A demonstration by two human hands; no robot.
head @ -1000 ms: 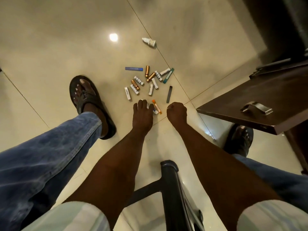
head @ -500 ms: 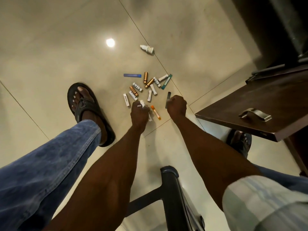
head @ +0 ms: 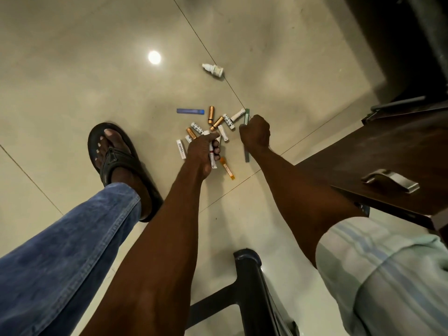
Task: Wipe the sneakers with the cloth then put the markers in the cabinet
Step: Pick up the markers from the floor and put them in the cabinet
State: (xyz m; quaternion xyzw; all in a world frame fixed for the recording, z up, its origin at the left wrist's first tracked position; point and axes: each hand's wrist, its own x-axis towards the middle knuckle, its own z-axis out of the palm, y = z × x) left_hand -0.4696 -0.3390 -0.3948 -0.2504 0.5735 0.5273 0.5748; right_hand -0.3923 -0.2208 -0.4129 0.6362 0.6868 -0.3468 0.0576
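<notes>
At the far left a blue-jeaned leg [head: 72, 251] reached down to a foot in a dark sandal [head: 114, 161] planted on the glossy tiled floor [head: 72, 81]. Just right of the sandal lay the scatter of markers [head: 211, 127] on the floor: a white one printed "camlin" [head: 181, 149] nearest the foot, a blue one [head: 190, 111] farther out, several gold and white-patterned ones bunched in the middle, and an orange one [head: 227, 169] lying nearest the person. The left hand [head: 202, 152] was down among them, its fingers curled round a white marker with red on it [head: 212, 155], forefinger stretched toward the pile. A white small bottle [head: 213, 69] lay on its side well beyond the heap, near a tile seam. The right hand [head: 255, 134] was clenched over a dark thin marker [head: 246, 155] whose end stuck out below the fist, with a green marker [head: 246, 116] showing just above the knuckles; whether the hand gripped the green one too I could not tell. At the bottom centre stood a dark chair frame [head: 249, 275]. At the right a dark wooden cabinet door [head: 375, 161] with a metal handle [head: 390, 180] hung over the floor, and below it showed a pale striped sleeve [head: 388, 275].
</notes>
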